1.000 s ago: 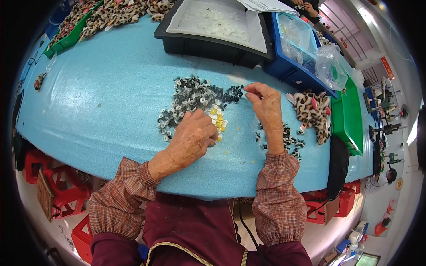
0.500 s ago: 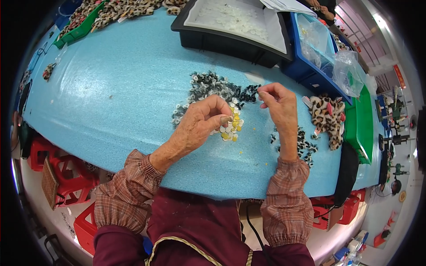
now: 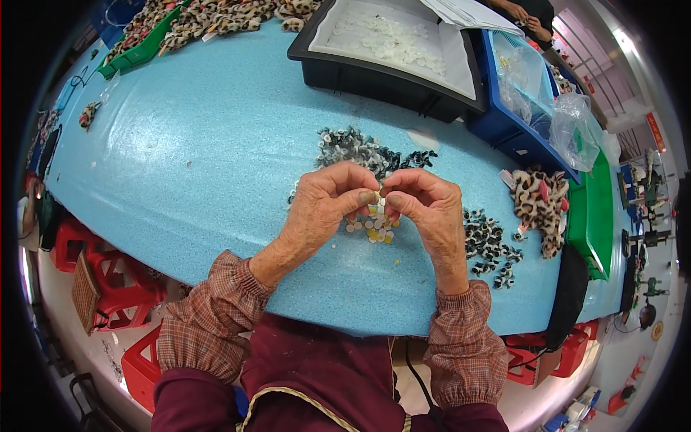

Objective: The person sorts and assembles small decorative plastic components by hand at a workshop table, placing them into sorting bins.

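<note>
Above the middle of the table my left hand [image 3: 322, 205] and my right hand [image 3: 433, 212] meet fingertip to fingertip. Both are closed in a pinch. Whatever lies between the fingertips is too small and hidden to name. Below them is a heap of small white and yellow discs [image 3: 378, 233], partly covered by my fingers. Just beyond my hands spreads a pile of small black and clear-looking pieces [image 3: 347, 148]. To the right of my right hand lies another group of small black-and-white pieces [image 3: 489, 241].
A black tray [image 3: 381, 83] with a white liner holds many pale discs at the back. Beside it stand a blue bin [image 3: 522, 140] with plastic bags and a green tray [image 3: 592, 216]. Leopard-print plush pieces [image 3: 538, 209] lie at right. A co-worker's hands [image 3: 529, 20] show at the far right.
My right hand has moved left from the black pieces to meet my left hand. My left hand stays pinched. The view has shifted slightly.
</note>
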`<state>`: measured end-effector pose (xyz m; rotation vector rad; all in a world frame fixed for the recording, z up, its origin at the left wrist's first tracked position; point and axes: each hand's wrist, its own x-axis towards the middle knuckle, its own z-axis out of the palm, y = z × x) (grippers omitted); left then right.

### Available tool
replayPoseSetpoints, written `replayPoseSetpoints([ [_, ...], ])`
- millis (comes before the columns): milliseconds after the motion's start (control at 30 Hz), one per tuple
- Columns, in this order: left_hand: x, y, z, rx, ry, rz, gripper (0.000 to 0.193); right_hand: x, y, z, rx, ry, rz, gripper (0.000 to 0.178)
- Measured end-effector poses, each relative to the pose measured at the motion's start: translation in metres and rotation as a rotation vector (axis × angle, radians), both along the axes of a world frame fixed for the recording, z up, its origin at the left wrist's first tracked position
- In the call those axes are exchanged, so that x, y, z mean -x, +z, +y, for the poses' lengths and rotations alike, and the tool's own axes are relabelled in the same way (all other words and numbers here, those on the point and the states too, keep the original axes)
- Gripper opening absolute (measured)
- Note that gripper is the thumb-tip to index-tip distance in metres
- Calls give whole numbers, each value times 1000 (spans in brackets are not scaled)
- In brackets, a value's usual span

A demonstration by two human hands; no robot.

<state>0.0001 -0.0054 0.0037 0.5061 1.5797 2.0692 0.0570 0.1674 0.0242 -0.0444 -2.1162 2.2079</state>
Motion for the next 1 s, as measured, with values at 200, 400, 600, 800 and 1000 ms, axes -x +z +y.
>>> replayPoseSetpoints([
  [200,-2,0,5,65,6,15,5,0,-5,0,-39,25,-108,8],
  [400,-2,-1,3,68,-27,-43,6,2,-7,2,-122,101,-134,8],
  [600,0,2,2,72,-12,-49,6,-2,-10,-1,-309,-26,-77,7],
  [800,-2,5,1,138,82,89,5,-2,-7,-2,-43,5,-10,14],
  [1000,-1,4,1,103,48,-14,5,0,-10,2,50,37,-25,22],
])
